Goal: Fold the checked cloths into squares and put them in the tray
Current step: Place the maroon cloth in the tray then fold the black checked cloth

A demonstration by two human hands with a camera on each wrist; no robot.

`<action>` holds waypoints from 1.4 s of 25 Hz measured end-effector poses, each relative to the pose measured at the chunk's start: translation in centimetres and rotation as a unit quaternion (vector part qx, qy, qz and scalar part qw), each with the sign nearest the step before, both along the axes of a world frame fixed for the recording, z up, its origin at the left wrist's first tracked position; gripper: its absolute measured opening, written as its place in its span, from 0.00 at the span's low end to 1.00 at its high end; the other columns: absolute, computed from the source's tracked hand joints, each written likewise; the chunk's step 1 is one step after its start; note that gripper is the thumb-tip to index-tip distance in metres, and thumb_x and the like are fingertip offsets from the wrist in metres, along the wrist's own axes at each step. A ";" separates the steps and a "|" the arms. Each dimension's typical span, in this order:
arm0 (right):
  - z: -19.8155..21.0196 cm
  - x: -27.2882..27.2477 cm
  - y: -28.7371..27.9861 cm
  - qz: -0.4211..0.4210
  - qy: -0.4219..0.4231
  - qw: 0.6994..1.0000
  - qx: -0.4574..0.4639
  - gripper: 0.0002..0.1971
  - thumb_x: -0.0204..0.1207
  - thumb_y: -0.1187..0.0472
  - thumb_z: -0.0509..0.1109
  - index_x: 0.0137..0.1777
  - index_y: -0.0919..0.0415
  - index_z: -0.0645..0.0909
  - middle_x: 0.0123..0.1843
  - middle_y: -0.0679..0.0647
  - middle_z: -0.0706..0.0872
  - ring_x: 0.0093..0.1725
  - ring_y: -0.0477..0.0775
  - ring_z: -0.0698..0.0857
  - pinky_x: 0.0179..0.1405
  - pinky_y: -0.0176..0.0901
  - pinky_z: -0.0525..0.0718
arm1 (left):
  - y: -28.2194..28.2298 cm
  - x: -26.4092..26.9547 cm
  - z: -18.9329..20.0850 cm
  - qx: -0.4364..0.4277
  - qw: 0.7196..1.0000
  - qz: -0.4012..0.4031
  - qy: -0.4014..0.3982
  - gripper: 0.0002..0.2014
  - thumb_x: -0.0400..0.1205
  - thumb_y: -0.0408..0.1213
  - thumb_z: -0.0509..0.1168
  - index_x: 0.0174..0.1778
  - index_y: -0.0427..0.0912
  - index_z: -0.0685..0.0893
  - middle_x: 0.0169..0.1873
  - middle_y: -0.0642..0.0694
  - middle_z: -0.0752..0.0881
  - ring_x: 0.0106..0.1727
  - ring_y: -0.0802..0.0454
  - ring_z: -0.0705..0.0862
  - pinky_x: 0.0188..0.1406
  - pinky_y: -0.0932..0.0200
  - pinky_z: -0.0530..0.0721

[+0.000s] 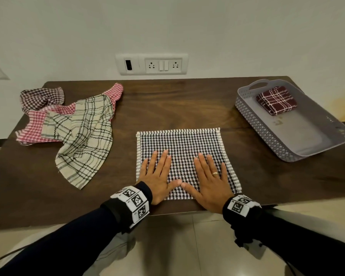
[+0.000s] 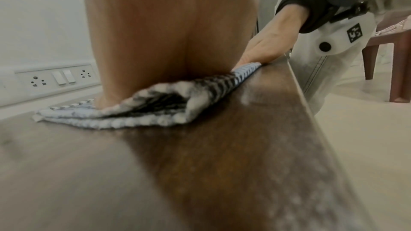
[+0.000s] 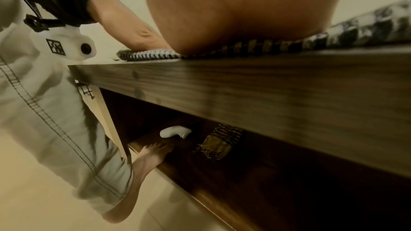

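Both hands lie flat on a black-and-white checked woven cloth (image 1: 182, 154) spread near the front edge of the dark wooden desk (image 1: 187, 104). The left hand (image 1: 157, 176) presses the cloth's near left part and the right hand (image 1: 211, 180) its near right part; the fingers (image 1: 166, 158) of each are straight and slightly spread, gripping nothing, and the 2 thumb tips meet in the middle. A ring sits on 1 finger of the right hand. The left wrist view shows the cloth (image 2: 133, 110) doubled, with 2 layers at its near corner, and the right hand (image 2: 273, 39) pressing its far end by the desk edge. The right wrist view shows the left hand (image 3: 133, 38) flat on the cloth's striped border (image 3: 149, 54).

At the desk's far right stands a grey perforated plastic tray (image 1: 267, 134), with 1 maroon-and-white checked cloth folded into a square (image 1: 276, 100) lying in its far end. At the far left lies a loose heap: a cream cloth with black wavy checks (image 1: 86, 136) on top of a pink-and-white checked cloth (image 1: 34, 128), with a dark maroon-and-white checked cloth (image 1: 40, 97) bunched behind them. A white wall socket panel (image 1: 151, 64) sits above the desk's back edge.
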State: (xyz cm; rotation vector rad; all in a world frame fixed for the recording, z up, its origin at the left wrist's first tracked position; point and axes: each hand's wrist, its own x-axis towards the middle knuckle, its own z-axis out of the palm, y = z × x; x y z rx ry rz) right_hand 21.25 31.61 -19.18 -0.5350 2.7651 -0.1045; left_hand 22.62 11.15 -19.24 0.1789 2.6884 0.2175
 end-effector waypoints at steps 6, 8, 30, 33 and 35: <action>0.1 0.1 1.9 0.004 -0.018 1.000 0.016 0.56 0.66 0.15 0.39 0.86 0.47 0.30 0.86 0.47 0.24 0.84 0.53 0.24 0.79 0.73 0.28 | -1.8 0.4 0.5 -0.044 0.996 -0.079 -0.021 0.70 0.46 0.87 0.18 0.83 0.48 0.25 0.80 0.47 0.21 0.81 0.41 0.21 0.82 0.35 0.29; 0.2 -0.1 2.8 -0.029 -0.032 0.999 0.015 0.55 0.65 0.15 0.38 0.86 0.46 0.29 0.85 0.45 0.23 0.83 0.51 0.24 0.77 0.75 0.27 | -2.8 0.6 0.9 -0.065 0.992 -0.109 -0.023 0.69 0.46 0.88 0.19 0.81 0.48 0.23 0.81 0.46 0.21 0.82 0.41 0.22 0.82 0.36 0.30; 6.1 -10.0 3.1 -0.380 -0.184 0.878 -0.226 0.16 0.71 0.59 0.77 0.51 0.71 0.80 0.50 0.61 0.85 0.48 0.59 0.86 0.45 0.45 0.85 | -6.5 -4.9 5.5 -0.054 0.996 -0.004 -0.073 0.58 0.70 0.63 0.75 0.87 0.54 0.44 0.87 0.47 0.39 0.88 0.43 0.40 0.84 0.36 0.45; 5.6 -12.0 4.0 -0.396 -0.263 0.825 -0.305 0.42 0.44 0.57 0.85 0.63 0.66 0.82 0.71 0.60 0.81 0.69 0.64 0.81 0.68 0.55 0.81 | -5.4 -5.5 4.8 -0.034 0.997 -0.012 -0.071 0.59 0.69 0.65 0.75 0.88 0.54 0.44 0.87 0.48 0.38 0.88 0.43 0.39 0.84 0.36 0.45; 4.0 -13.5 5.4 -0.393 -0.280 0.806 -0.344 0.48 0.35 0.54 0.85 0.64 0.59 0.84 0.78 0.57 0.76 0.77 0.62 0.75 0.76 0.62 0.74 | -4.3 -5.8 4.4 -0.020 0.997 -0.020 -0.068 0.59 0.69 0.65 0.75 0.88 0.53 0.45 0.87 0.48 0.39 0.88 0.43 0.39 0.84 0.37 0.45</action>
